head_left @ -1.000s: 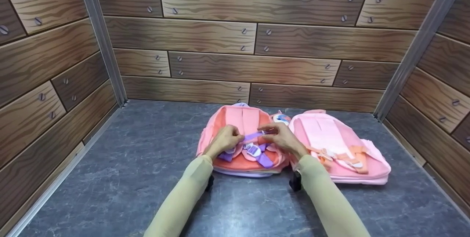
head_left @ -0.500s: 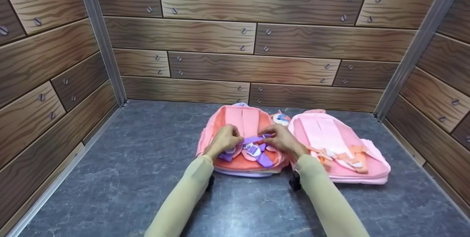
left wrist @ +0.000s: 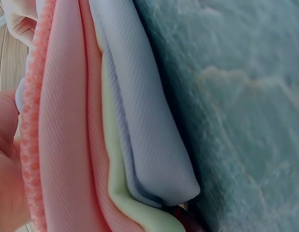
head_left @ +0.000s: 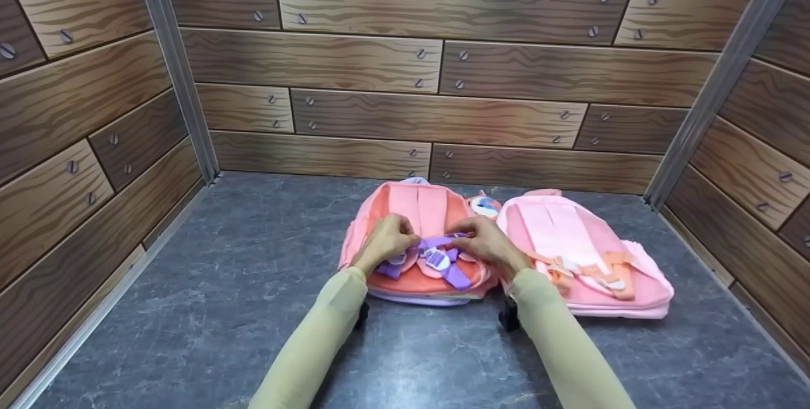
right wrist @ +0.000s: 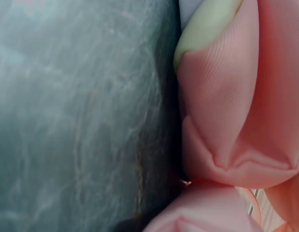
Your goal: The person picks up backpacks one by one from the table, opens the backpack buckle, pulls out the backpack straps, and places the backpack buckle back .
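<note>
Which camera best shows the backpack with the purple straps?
The head view: it takes in most of the backpack, purple straps included. The left wrist view shows only its layered side close up; the right wrist view, just one pink end.

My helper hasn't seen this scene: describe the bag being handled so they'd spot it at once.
On the dark grey marbled surface, the coral-pink fabric backpack lies beneath the bare left hand and bare right hand. Its purple webbing sets it apart from the pale-pink fabric backpack beside it, which has orange webbing.
</note>
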A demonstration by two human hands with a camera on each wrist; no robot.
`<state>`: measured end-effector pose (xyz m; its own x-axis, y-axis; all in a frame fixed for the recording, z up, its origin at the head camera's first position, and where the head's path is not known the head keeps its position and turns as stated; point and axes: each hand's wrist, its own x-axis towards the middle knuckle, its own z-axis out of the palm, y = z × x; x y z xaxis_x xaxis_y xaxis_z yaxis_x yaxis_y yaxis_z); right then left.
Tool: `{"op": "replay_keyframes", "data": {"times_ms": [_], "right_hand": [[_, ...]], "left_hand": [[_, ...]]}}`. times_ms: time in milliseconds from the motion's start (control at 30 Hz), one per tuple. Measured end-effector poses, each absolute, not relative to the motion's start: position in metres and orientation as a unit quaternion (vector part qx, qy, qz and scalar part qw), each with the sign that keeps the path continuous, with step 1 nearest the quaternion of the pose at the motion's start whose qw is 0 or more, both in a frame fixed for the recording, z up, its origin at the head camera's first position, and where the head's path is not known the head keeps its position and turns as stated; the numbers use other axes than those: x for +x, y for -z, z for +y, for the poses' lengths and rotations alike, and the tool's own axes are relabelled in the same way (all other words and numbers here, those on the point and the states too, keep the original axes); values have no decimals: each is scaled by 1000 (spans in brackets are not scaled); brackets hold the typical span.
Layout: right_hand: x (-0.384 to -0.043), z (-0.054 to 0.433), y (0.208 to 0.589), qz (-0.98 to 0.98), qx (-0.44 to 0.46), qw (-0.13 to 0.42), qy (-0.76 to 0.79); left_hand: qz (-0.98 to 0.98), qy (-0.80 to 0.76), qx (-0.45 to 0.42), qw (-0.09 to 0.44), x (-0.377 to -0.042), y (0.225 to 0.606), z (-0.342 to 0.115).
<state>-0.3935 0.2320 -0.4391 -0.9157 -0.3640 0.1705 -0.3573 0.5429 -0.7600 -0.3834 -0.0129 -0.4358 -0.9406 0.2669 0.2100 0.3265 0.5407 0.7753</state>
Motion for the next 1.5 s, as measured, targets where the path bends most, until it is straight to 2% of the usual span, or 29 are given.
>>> {"op": "replay_keyframes", "data": {"times_ms": [433, 733, 1067, 1500], "right_hand": [[-394, 231, 441, 878, -206, -58, 428], [-392, 233, 440, 853, -175, -33, 491], [-391, 237, 431, 855, -164, -63, 488], [-379, 240, 422, 813, -151, -53, 560]], "left_hand": [[-876, 453, -164, 32, -385, 433, -10], [-865, 469, -176, 26, -384, 430, -10], [-852, 485, -192, 39, -384, 427, -14], [-844, 495, -202, 40, -380, 420, -24]]}}
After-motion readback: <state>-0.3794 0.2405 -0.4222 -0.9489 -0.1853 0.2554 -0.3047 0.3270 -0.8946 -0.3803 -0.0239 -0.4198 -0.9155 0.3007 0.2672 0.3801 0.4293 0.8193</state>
